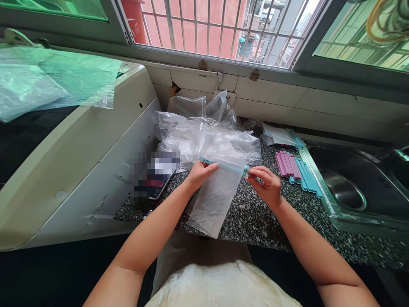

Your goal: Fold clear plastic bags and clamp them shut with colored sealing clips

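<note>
Beyond both hands, farthest from the grip, runs the window frame [211, 57], with metal bars outside it. Well to the left of the left grip [201, 174] stands a large cream casing [96, 145]. The dark speckled table [258, 219] spreads beneath both hands. A metal sink [354, 221] is set in it, well to the right of the right grip [266, 183].

Just beyond the grip lies a crumpled heap of clear plastic bags [211, 134]. Far to its left, greenish-looking plastic sheets [84, 76] drape over the casing.

The clear bag [217, 200] hangs from between the two hands toward the body, its lower end by the near edge of the table. Beyond the right grip, flat bags [277, 134] lie close to the sink. A phone [161, 175], partly blurred out, lies near the left grip, on its left.

To the right of the right grip sit pink clips [287, 164] and, nearer the sink, loose blue clips [307, 174]. Smallest is the blue clip [230, 164] along the bag's top edge: the left grip pinches it near one end, thumb on top, and the right grip holds its other end between thumb and fingers.
</note>
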`<state>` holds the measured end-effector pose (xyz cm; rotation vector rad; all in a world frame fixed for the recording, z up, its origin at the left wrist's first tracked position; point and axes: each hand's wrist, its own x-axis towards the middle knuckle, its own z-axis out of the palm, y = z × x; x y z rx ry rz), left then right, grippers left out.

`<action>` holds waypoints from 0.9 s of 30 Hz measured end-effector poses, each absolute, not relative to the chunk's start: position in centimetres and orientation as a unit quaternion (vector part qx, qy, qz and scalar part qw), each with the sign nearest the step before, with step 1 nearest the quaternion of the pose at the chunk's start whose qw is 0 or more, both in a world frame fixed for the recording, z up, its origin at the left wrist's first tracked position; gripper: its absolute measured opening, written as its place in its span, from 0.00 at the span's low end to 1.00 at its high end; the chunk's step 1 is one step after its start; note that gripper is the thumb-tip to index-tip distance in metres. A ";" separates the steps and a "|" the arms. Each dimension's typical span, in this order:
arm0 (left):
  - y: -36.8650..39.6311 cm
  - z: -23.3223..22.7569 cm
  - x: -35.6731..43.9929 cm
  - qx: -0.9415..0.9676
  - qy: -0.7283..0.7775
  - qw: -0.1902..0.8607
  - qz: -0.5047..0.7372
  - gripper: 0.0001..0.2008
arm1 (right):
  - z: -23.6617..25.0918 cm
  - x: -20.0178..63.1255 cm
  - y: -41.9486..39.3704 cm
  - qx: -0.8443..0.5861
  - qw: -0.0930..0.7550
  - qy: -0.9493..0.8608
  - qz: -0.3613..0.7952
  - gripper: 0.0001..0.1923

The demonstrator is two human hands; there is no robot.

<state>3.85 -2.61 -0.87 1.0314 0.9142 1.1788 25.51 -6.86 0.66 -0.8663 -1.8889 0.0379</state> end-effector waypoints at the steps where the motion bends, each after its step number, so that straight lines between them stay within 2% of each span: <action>1: -2.6 -0.8 3.9 0.450 0.397 0.614 0.513 0.14 | 0.6 25.5 -6.9 -0.360 0.508 -0.782 0.018 0.10; 14: -2.6 -1.3 4.0 0.472 0.377 0.602 0.523 0.15 | 0.5 25.7 -6.7 -0.352 0.489 -0.798 0.006 0.14; 27: -2.6 -0.9 4.2 0.489 0.377 0.580 0.532 0.15 | -0.2 25.8 -6.3 -0.388 0.464 -0.796 -0.034 0.10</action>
